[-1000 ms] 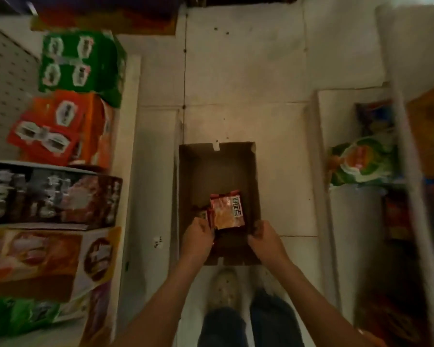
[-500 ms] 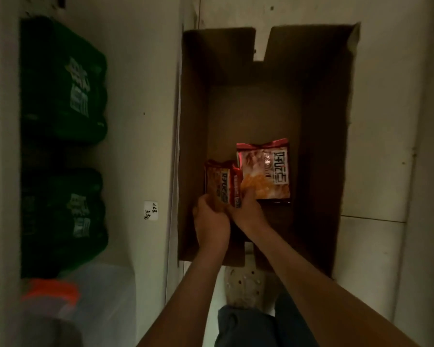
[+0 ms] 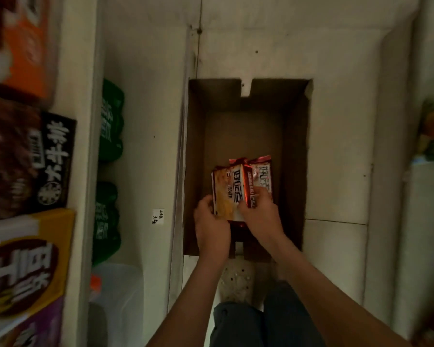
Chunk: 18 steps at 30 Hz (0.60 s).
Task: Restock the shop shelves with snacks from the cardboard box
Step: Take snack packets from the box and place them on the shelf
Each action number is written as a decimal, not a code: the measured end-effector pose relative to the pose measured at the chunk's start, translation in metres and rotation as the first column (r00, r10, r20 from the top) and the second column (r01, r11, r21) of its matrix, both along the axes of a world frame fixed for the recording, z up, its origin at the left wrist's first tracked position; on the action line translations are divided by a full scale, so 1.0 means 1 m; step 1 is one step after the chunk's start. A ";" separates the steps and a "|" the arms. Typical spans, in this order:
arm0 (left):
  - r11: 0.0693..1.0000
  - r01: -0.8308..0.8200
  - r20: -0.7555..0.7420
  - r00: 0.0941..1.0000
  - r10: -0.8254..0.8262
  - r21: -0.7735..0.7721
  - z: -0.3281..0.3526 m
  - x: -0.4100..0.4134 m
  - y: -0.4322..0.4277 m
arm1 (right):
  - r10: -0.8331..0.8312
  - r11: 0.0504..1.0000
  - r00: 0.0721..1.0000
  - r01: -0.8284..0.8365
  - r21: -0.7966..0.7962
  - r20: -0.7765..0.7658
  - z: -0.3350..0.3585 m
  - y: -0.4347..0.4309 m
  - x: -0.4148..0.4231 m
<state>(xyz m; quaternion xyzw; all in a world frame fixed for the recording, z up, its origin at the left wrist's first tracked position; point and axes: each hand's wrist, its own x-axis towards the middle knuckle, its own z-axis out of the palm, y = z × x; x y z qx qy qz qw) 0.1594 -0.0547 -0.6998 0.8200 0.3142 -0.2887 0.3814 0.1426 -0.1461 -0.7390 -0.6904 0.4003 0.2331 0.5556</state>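
Arms forward and down, left grip (image 3: 212, 221) and right grip (image 3: 261, 216) close together around snack packets (image 3: 229, 194)

At 10 o'clock sits a blurred orange box (image 3: 23, 46), a black box (image 3: 55, 161) at 9, and a yellow box (image 3: 28, 261) at 8. Inward of them lie a far green pack (image 3: 110, 121) and a near green pack (image 3: 105, 221), with a handwritten white label (image 3: 158, 216) near the latter. A clear plastic jug (image 3: 115, 301) stands at 7. Pale floor tiles (image 3: 273, 33) fill 12 o'clock.
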 end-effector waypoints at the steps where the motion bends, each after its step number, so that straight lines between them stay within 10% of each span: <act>1: 1.000 0.006 0.017 1.000 -0.006 0.003 0.003 -0.004 -0.001 | 0.005 1.000 1.000 -0.005 0.003 -0.008 0.008 -0.002 -0.003; 11: 0.908 0.396 0.352 0.876 -0.330 -0.136 0.245 0.051 -0.089 | -0.093 0.987 0.974 0.118 -0.111 0.207 0.274 -0.095 -0.015; 18: 0.618 0.774 0.582 0.567 -0.583 -0.135 0.469 0.043 -0.118 | -0.188 0.945 0.882 0.282 -0.164 0.432 0.510 -0.124 -0.067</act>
